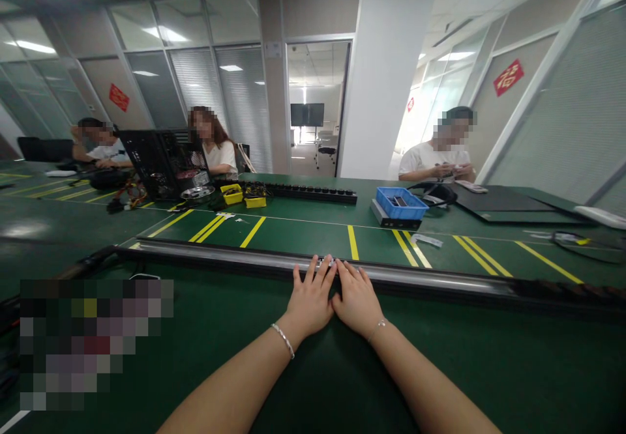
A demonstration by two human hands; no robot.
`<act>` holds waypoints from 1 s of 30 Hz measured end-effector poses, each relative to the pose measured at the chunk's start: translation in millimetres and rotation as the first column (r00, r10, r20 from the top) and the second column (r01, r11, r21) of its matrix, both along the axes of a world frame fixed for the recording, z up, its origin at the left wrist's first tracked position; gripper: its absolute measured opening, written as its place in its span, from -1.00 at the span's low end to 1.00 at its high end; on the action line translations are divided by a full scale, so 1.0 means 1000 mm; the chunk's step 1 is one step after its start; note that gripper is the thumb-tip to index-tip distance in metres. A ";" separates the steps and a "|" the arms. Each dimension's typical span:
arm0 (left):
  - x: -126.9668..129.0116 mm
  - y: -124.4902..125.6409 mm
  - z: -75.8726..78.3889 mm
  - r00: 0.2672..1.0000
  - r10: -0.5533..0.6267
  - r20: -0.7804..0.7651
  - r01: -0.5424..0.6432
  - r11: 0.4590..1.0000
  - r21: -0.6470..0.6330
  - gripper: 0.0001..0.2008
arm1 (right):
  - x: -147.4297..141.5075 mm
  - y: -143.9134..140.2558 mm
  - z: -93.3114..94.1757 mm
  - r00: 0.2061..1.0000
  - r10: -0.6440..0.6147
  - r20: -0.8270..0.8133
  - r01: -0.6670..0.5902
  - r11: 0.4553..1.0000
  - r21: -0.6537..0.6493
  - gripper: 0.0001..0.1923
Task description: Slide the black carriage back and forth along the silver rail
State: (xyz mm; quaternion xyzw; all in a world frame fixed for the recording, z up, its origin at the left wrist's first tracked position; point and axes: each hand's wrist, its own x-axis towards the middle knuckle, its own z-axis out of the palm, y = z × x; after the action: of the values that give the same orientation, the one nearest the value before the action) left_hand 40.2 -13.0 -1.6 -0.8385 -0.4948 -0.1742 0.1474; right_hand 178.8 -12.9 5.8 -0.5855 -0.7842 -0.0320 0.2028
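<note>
At the near edge of the green bench, both hands lie flat, palm down and side by side, with the thumbs touching each other. The left hand and the right hand reach forward to a long metal rail that runs across the bench from left to right. Between the fingertips, on the rail, sits a small pale object; it is too small to say what it is.

Fingers of the left hand are slightly spread and almost straight, and their tips rest on the rail just beside the small object. Fingers of the right hand are also gently spread, with the tips on the rail edge. Neither hand closes around anything; they only touch.

To do this well, I judge that the pressure should stay light and equal on both sides, with the wrists low on the bench so the fingertips can stay steady on the small object without pushing it off the rail.

Farther away stand a blue tray and yellow bins, where other people sit at work.
</note>
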 end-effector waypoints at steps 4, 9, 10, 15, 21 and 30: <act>0.003 0.000 0.002 0.999 0.026 0.020 -0.025 0.999 -0.030 -0.39 | 0.004 0.000 -0.003 0.999 -0.028 0.041 0.027 0.999 0.047 -0.29; 0.002 -0.001 0.007 0.999 0.025 0.030 -0.024 0.998 -0.051 -0.43 | 0.006 -0.002 -0.007 0.989 -0.108 0.106 0.098 0.990 0.102 -0.36; 0.002 -0.002 0.008 0.999 0.030 0.030 -0.028 0.998 -0.050 -0.44 | 0.005 -0.002 -0.007 0.987 -0.110 0.116 0.099 0.990 0.099 -0.38; 0.003 -0.002 0.012 0.999 0.043 0.017 -0.043 0.998 -0.042 -0.46 | 0.006 -0.002 -0.006 0.985 -0.110 0.135 0.098 0.991 0.093 -0.48; 0.002 -0.003 0.013 0.995 0.094 -0.011 -0.094 0.995 0.015 -0.47 | 0.005 -0.003 -0.004 0.984 -0.110 0.143 0.099 0.992 0.083 -0.51; 0.002 -0.002 0.010 0.988 0.150 -0.028 -0.150 0.988 0.024 -0.45 | 0.005 -0.002 -0.004 0.985 -0.108 0.135 0.097 0.991 0.087 -0.51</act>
State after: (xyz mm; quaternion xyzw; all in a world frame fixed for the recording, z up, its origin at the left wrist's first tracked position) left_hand 41.8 -14.7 8.2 -0.7998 -0.5523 -0.1554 0.1767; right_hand 183.7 -14.9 1.4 -0.6129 -0.7634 -0.1147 0.1687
